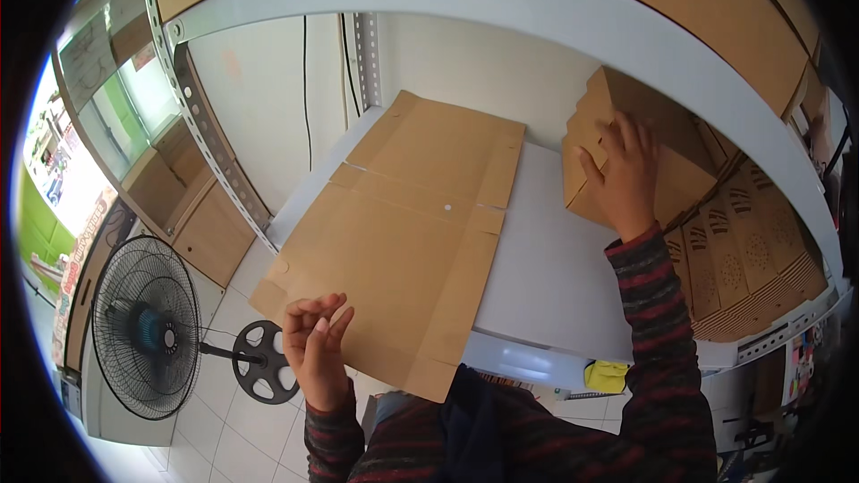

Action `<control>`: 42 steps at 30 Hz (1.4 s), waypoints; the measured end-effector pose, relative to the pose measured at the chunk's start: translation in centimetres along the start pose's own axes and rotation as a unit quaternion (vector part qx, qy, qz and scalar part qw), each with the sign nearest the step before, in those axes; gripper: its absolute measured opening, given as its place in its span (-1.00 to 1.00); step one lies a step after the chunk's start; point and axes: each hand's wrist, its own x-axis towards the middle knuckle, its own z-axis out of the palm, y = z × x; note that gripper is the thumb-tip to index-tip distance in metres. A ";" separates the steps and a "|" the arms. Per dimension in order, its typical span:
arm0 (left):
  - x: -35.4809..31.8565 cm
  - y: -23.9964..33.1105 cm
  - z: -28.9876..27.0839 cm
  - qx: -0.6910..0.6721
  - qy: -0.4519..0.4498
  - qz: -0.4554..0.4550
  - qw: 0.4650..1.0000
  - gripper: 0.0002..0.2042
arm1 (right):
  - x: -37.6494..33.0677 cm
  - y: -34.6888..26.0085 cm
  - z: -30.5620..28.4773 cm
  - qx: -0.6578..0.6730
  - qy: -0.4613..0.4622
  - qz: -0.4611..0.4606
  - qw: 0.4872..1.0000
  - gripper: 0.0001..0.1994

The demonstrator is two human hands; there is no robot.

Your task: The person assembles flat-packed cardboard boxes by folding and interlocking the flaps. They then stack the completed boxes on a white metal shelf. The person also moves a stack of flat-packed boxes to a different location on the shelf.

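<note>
Left hand (pixel 319 344), grip unclear, is beside an overhanging sheet (pixel 403 246) that a bump might dislodge; right hand (pixel 629 170), fingers apart, touches a box (pixel 671 181).

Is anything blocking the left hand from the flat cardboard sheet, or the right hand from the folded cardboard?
Nothing visible blocks either. The left hand appears at the near left edge of the flat cardboard sheet; the right hand overlaps the folded cardboard, though contact is unclear.

Dark sleeves (pixel 660 309) with red stripes
</note>
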 end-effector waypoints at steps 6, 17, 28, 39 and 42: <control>-1.3 -0.9 -4.9 0.072 0.152 0.082 0.982 -0.77 | -3.0 2.9 1.3 0.032 0.025 0.014 0.999 -0.87; -2.5 -3.8 -5.2 0.043 0.135 -0.120 0.983 -0.61 | -1.6 3.1 2.6 0.098 0.027 0.018 0.995 -0.82; 1.2 -0.8 -1.9 0.063 0.020 -0.077 0.995 -0.74 | -4.1 -10.8 -1.0 0.487 -0.090 -0.250 0.832 -0.51; -2.1 -1.9 -1.5 0.070 0.049 -0.127 0.988 -0.41 | -6.2 -13.3 -0.1 0.526 -0.121 -0.268 0.798 -0.78; -4.7 -2.1 -1.7 0.094 0.015 -0.103 0.990 -0.23 | -6.6 -14.4 0.1 0.504 -0.128 -0.299 0.800 -0.80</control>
